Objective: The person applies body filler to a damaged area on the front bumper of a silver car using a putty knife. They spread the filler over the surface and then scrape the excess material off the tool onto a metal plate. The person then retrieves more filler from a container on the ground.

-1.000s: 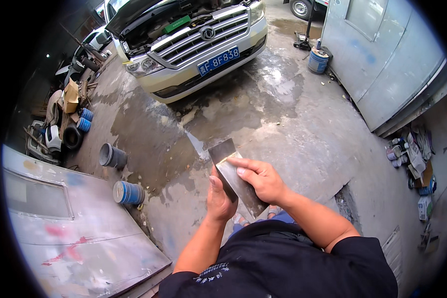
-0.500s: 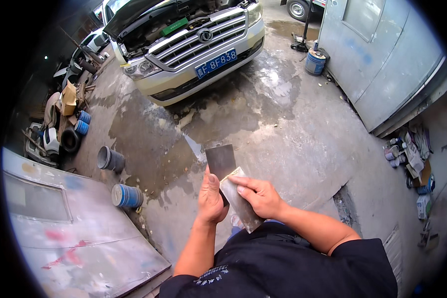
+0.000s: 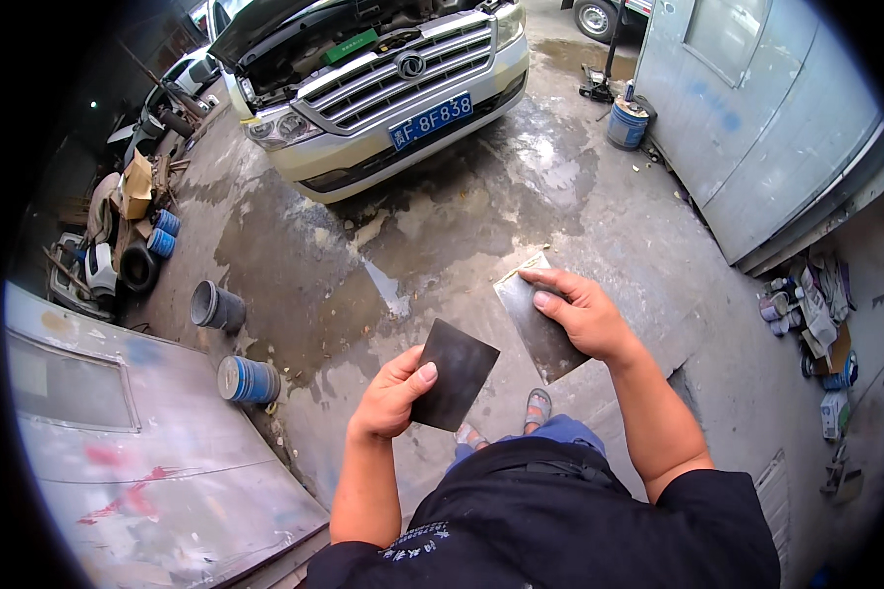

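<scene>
My left hand pinches a dark, flat scraper plate by its left side, thumb on top. The plate is held tilted over the floor in front of my waist. Farther out and to the right, my right hand grips a grey metal scraper. Pale yellow putty lines that scraper's far edge, close to my index finger. A gap separates the two scrapers, and what is under each one is hidden.
A pale van with its hood up stands ahead. Grey-blue panel doors flank me, one at left and one at right. Buckets stand at left, and a blue pail at right. Wet patches mark the concrete floor.
My hands have moved apart. The right scraper has left the dark plate and gone outward to the right; the left plate has turned and come lower, nearer my body.
</scene>
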Demonstrator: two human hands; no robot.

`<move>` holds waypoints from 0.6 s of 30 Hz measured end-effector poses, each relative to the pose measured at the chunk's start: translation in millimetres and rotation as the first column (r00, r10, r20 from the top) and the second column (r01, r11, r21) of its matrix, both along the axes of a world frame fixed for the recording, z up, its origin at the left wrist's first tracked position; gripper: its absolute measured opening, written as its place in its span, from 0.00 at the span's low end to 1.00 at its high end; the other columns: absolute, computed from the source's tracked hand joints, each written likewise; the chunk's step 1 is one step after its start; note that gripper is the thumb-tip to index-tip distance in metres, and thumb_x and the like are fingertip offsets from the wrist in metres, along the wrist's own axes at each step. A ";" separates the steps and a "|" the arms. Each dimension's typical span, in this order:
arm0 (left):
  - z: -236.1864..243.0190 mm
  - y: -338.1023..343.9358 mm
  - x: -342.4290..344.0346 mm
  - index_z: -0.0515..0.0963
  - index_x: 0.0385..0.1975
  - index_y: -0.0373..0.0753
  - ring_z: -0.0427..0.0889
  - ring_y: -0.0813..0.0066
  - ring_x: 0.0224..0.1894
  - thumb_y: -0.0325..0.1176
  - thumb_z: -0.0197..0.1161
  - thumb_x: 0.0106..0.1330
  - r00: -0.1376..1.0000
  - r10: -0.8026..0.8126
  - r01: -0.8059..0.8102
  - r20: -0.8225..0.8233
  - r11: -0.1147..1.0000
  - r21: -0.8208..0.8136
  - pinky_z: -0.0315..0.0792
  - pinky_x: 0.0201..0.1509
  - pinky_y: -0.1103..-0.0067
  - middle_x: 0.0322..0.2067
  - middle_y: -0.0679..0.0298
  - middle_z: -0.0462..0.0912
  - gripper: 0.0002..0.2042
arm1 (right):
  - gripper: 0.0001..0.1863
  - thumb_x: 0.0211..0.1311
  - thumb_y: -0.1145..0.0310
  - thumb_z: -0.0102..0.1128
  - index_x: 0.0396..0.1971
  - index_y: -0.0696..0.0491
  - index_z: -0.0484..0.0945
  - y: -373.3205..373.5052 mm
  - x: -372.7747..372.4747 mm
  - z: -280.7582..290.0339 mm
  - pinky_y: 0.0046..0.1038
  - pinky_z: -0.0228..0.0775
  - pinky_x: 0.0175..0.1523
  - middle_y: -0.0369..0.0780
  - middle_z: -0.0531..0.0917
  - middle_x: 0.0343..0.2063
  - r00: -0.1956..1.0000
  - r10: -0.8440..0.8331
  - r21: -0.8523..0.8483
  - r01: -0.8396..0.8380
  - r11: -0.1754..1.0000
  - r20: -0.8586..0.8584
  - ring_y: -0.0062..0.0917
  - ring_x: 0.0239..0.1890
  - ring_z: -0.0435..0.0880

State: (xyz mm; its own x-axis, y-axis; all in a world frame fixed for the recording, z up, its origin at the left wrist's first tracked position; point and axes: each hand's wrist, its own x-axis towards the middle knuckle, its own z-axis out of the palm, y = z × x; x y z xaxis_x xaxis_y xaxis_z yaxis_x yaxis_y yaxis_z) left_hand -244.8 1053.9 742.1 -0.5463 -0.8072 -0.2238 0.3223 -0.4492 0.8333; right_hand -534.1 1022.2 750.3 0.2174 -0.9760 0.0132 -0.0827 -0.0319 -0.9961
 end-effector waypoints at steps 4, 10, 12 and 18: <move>3.0 -2.3 -4.4 0.73 0.52 0.31 0.75 0.82 0.44 0.33 0.58 0.68 0.985 -0.060 0.073 0.162 0.994 -0.078 0.70 0.49 0.81 0.43 0.66 0.80 0.16 | 0.14 0.56 0.76 0.54 0.43 0.57 0.79 -6.0 11.3 9.0 0.26 0.69 0.49 0.40 0.81 0.38 0.960 0.094 -0.232 -0.158 0.960 -0.265 0.28 0.43 0.79; 2.2 -4.7 -7.0 0.75 0.49 0.32 0.76 0.84 0.40 0.33 0.58 0.68 0.938 -0.121 0.162 0.324 0.982 -0.101 0.70 0.46 0.83 0.39 0.68 0.80 0.14 | 0.08 0.60 0.71 0.58 0.36 0.58 0.79 -8.9 36.3 12.0 0.28 0.70 0.44 0.41 0.80 0.33 0.951 0.181 -0.247 -0.243 0.938 -0.251 0.30 0.37 0.79; 4.2 -4.2 -7.8 0.76 0.47 0.32 0.75 0.85 0.38 0.33 0.59 0.67 0.947 -0.067 0.107 0.315 0.988 -0.109 0.69 0.44 0.84 0.37 0.69 0.80 0.13 | 0.07 0.60 0.69 0.59 0.33 0.58 0.78 -5.8 44.7 10.7 0.28 0.70 0.41 0.42 0.81 0.31 0.944 0.168 -0.272 -0.247 0.930 -0.285 0.30 0.35 0.80; -5.3 -2.7 5.1 0.76 0.48 0.32 0.76 0.84 0.39 0.31 0.58 0.68 0.948 0.102 -0.043 0.302 0.980 -0.195 0.70 0.45 0.83 0.38 0.69 0.81 0.13 | 0.07 0.61 0.68 0.59 0.29 0.57 0.77 13.7 47.8 -13.7 0.30 0.70 0.37 0.42 0.80 0.29 0.947 0.120 -0.317 -0.217 0.923 -0.298 0.33 0.31 0.79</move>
State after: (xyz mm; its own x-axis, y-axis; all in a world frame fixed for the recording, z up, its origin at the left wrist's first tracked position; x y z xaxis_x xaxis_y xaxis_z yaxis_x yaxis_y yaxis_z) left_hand -239.7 1051.1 736.8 -0.4125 -0.8849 -0.2164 0.0619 -0.2642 0.9625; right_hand -486.3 1035.9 736.6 0.4208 -0.8703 0.2560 -0.3079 -0.4024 -0.8621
